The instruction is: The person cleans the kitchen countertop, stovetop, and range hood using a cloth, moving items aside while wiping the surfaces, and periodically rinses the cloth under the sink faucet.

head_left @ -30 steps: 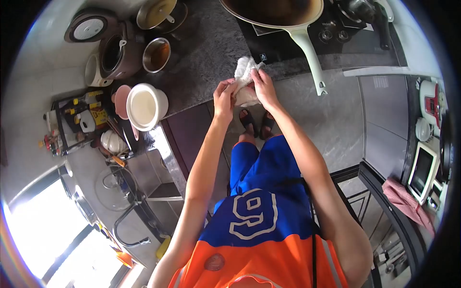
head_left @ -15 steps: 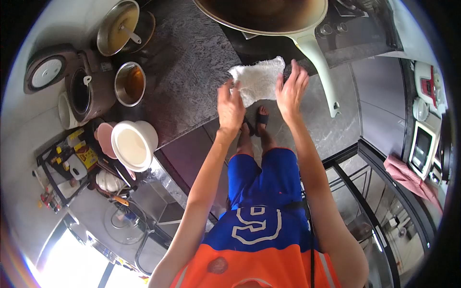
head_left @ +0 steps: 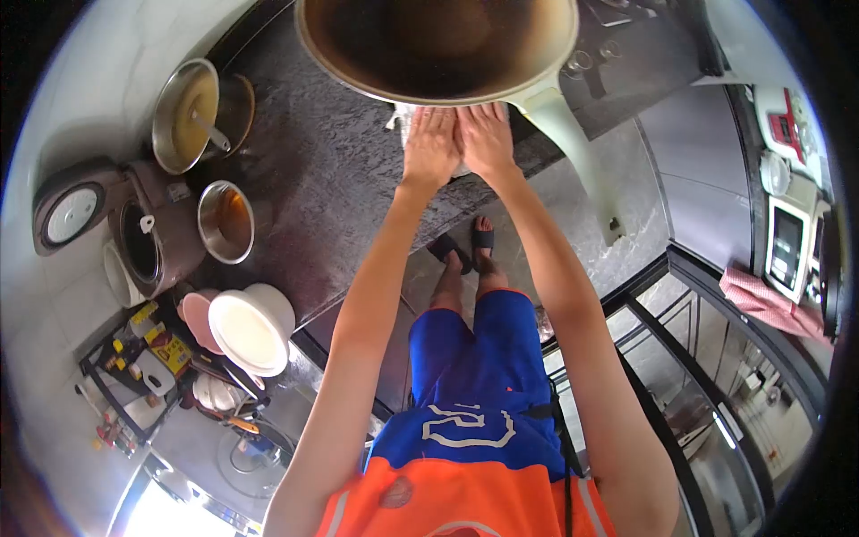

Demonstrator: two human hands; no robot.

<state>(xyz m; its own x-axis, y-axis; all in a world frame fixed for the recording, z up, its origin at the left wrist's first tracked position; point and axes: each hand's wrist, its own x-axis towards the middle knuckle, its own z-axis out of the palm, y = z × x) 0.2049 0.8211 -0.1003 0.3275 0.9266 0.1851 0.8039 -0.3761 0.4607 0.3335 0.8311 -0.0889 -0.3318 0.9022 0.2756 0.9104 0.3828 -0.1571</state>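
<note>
A white cloth (head_left: 405, 118) lies on the dark stone counter (head_left: 313, 170) near its front edge, mostly covered by my hands. My left hand (head_left: 431, 148) presses flat on it with the fingers stretched forward. Right beside it, my right hand (head_left: 485, 139) also lies flat on the cloth, the two hands touching. Just beyond my fingertips is the rim of a large pan (head_left: 438, 45) with a brown-stained inside. Its pale green handle (head_left: 573, 148) points toward me, to the right of my right hand.
At the left are a metal bowl (head_left: 225, 222) of reddish liquid, a metal pot (head_left: 185, 116) with a ladle, an open rice cooker (head_left: 143, 242) and a white container (head_left: 250, 331). A microwave (head_left: 787, 246) and a checked cloth (head_left: 769, 304) are at the right.
The cloth was bunched between my hands, then spread out; now both hands lie flat on it. My hands have come together close to the pan, and the view has shifted.
</note>
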